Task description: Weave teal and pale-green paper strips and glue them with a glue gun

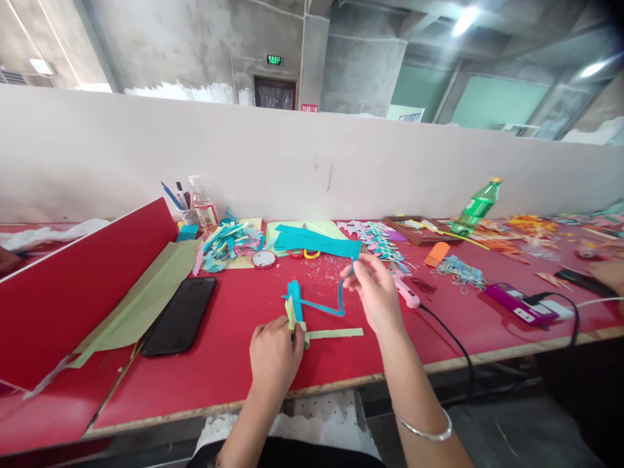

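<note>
My left hand (275, 354) is closed on a bundle of folded paper strips low over the red table. A pale green strip (336, 333) sticks out to the right of it, and a wide blue strip (295, 300) points away from me. Between finger and thumb, my right hand (374, 292) pinches one end of a thin blue paper strip (322, 309). That strip hangs bent and runs left to the bundle. Beyond my hands lies a long blue paper piece (316, 242), with yellow-handled scissors (312, 254) partly under it.
A phone (179, 316) and green paper sheets (136, 302) lie at left beside a red divider (97, 286). Further back are cut paper scraps (231, 244) and a round tape roll (264, 259). On the right are a pink glue gun (405, 290), a purple power strip (521, 304) and a green bottle (478, 207).
</note>
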Available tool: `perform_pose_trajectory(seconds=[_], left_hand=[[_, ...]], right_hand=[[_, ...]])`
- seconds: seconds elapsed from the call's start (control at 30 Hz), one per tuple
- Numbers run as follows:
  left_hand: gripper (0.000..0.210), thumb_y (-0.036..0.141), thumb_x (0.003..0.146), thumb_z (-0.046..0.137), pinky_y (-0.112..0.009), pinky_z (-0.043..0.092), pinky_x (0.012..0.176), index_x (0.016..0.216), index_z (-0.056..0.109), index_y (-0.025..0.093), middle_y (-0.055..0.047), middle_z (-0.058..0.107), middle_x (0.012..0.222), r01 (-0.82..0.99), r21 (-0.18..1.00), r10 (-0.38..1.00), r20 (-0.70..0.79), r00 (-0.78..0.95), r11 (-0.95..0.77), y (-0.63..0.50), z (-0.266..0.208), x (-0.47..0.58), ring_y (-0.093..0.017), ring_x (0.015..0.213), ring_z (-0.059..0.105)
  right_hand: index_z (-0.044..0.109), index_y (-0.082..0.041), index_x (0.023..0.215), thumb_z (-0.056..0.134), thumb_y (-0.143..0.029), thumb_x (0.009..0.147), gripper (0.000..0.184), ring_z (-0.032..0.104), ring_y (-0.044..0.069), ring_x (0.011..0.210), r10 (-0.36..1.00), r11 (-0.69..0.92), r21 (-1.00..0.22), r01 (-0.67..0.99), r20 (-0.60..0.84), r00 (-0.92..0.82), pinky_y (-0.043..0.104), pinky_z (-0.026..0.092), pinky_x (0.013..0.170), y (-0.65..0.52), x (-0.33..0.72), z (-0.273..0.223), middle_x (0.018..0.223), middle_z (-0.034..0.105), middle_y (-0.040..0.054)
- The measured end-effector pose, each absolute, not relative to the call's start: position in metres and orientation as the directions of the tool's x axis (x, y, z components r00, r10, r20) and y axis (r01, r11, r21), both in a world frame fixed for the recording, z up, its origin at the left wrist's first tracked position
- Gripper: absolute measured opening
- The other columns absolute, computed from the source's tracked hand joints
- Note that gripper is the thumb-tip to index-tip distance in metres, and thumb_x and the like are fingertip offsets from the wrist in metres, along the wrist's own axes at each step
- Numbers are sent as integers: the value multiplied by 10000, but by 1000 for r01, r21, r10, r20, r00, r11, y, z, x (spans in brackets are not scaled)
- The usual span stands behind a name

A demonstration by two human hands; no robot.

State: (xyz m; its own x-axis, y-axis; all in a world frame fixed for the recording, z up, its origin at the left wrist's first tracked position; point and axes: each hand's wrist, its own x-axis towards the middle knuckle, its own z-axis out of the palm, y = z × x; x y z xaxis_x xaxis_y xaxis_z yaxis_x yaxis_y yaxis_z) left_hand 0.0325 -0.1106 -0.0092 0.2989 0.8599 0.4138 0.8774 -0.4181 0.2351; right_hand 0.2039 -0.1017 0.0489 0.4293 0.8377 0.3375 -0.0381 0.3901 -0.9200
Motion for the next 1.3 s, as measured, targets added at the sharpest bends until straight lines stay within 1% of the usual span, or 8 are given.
perform_pose_trajectory(seconds=[0.17, 0.27, 0.37, 0.47, 0.6, 0.7, 1.03, 1.3], left_hand=[[348, 239, 836, 351, -285, 343, 635, 622, 615, 166, -39, 608, 596, 880, 231, 859, 419, 296, -416, -111, -10, 33, -174, 623, 585], [333, 233, 835, 358, -283, 342, 634, 640, 619, 166, -40, 608, 595, 878, 229, 857, 420, 299, -419, -111, -9, 33, -173, 631, 590], [338, 237, 838, 353, -284, 345, 634, 641, 618, 165, -44, 610, 601, 877, 236, 860, 413, 300, -419, -111, -8, 33, -176, 643, 594], [321, 240, 833, 362, -286, 353, 642, 643, 611, 170, -43, 620, 615, 870, 250, 860, 412, 302, -425, -111, -9, 32, -180, 657, 597], [273, 226, 823, 384, -285, 364, 663, 678, 610, 177, -35, 647, 680, 847, 273, 834, 462, 301, -457, -110, -12, 32, -174, 668, 599], [276, 236, 822, 393, -285, 364, 648, 661, 609, 178, -36, 647, 672, 846, 266, 829, 469, 304, -461, -110, -12, 32, -176, 659, 599], [310, 225, 826, 382, -279, 351, 629, 608, 598, 178, -27, 616, 610, 870, 242, 851, 432, 299, -429, -111, -8, 32, -170, 633, 593], [368, 262, 843, 337, -280, 340, 610, 602, 594, 159, -44, 591, 566, 902, 180, 870, 391, 301, -393, -110, -8, 34, -172, 610, 585]], right_hand=[[535, -218, 914, 546, -322, 766, 182, 597, 133, 690, 789, 467, -883, 52, 443, 425, 283, 498, 632, -144, 200, 43, 832, 606, 38], [565, -228, 930, 540, -303, 773, 176, 600, 162, 817, 817, 405, -907, 118, 417, 398, 302, 495, 716, -162, 194, 29, 929, 607, 58], [561, -220, 950, 514, -313, 782, 198, 589, 146, 697, 909, 266, -944, 195, 313, 276, 280, 497, 633, -169, 192, 13, 881, 603, 56], [555, -231, 971, 503, -297, 781, 208, 531, 122, 640, 943, 213, -900, 380, 291, 160, 252, 469, 591, -169, 194, 3, 936, 570, 55], [557, -260, 960, 497, -248, 779, 191, 488, 114, 632, 973, 208, -806, 554, 228, -33, 242, 442, 604, -168, 198, -2, 908, 546, 22], [548, -268, 981, 523, -233, 760, 225, 510, 132, 710, 979, 198, -760, 619, 187, -83, 269, 447, 693, -168, 199, -5, 919, 543, 19], [588, -221, 745, 453, -237, 803, 147, 560, 153, 744, 976, 187, -738, 648, 215, -37, 265, 456, 680, -160, 206, -9, 827, 568, 32], [582, -207, 727, 474, -330, 798, 179, 590, 167, 728, 967, 149, -849, 507, 232, 104, 283, 506, 666, -161, 215, -16, 842, 571, 55]])
